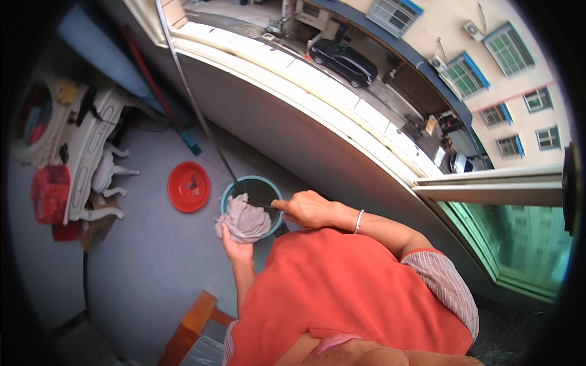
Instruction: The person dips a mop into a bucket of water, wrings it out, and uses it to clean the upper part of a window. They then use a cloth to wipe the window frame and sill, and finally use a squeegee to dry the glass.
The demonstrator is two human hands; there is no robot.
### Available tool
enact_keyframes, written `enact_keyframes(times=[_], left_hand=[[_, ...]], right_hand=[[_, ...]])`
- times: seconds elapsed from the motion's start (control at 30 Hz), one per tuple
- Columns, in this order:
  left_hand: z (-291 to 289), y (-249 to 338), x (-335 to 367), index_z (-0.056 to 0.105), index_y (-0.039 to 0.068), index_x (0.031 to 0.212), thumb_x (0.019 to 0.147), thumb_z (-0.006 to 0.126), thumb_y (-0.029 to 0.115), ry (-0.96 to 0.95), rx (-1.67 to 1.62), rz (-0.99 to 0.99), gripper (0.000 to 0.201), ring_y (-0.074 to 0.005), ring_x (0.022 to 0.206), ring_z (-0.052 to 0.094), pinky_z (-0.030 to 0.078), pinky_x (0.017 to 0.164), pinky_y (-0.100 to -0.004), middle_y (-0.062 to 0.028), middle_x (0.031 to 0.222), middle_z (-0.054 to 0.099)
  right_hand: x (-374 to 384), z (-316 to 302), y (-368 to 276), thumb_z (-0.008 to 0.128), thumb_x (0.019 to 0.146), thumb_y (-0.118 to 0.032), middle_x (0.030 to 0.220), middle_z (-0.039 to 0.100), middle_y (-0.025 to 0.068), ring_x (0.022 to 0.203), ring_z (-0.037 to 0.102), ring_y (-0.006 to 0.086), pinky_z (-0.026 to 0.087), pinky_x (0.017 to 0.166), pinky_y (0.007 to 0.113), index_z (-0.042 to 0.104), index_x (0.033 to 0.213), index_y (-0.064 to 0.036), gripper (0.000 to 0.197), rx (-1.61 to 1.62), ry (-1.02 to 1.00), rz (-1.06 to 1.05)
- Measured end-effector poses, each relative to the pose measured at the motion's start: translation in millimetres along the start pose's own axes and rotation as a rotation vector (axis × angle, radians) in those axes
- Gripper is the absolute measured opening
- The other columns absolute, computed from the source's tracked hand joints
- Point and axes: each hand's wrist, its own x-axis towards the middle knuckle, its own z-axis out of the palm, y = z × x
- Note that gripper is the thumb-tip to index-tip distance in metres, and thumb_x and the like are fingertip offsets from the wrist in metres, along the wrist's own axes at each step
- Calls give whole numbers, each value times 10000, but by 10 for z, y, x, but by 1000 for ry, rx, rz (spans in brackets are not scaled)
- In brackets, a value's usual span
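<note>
Setting: grey concrete balcony floor (152, 262) running along a low grey parapet wall (293, 134), with a street and a parked dark car (343, 61) lying far below.
Left hand (237, 247): gripping the wet grey string mop head (243, 221) from beneath, fingers clenching around the bundle.
Right hand (308, 207): closing over the thin dark mop handle (195, 110) where it is meeting the head, knuckles up, a pale bangle (358, 221) sitting on the wrist.
Mop position: head hanging over the near rim of the round teal plastic bucket (259, 189), touching it.
Long axis: handle slanting up and away to the upper left, leaning past the wall top.
Nearer hand: both gripping; left lying under the head, right just beside it.
Nearby: red round basin (188, 186) sitting left of the bucket, apart from it.
</note>
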Motion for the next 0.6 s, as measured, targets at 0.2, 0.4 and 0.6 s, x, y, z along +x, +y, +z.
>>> enact_keyframes(times=[0.2, 0.4, 0.6], left_hand=[[76, 57, -154, 378, 51, 1387, 886, 547, 540, 69, 281, -42, 721, -317, 1285, 415, 327, 1078, -489, -120, 1399, 443], [663, -140, 17, 384, 43, 1380, 933, 502, 482, -119, 389, -27, 638, -273, 1261, 445, 346, 1057, -425, -110, 1379, 465], [606, -96, 296, 414, 77, 1368, 948, 441, 518, -188, 211, -187, 609, -306, 1255, 448, 351, 1052, -487, -117, 1385, 460]], right_hand=[[-26, -5, 73, 577, 849, -129, 862, 650, 188, 744, 634, 355, 505, 630, 448, 517, 1255, -41, 420, 95, 144, 28], [266, 346, -101, 540, 800, -65, 966, 632, 186, 794, 632, 367, 509, 654, 443, 585, 1052, -19, 260, 8, -11, -136], [-428, -337, -163, 627, 755, -12, 966, 630, 130, 849, 626, 302, 521, 720, 380, 637, 1048, -39, 294, 105, 794, -133]])
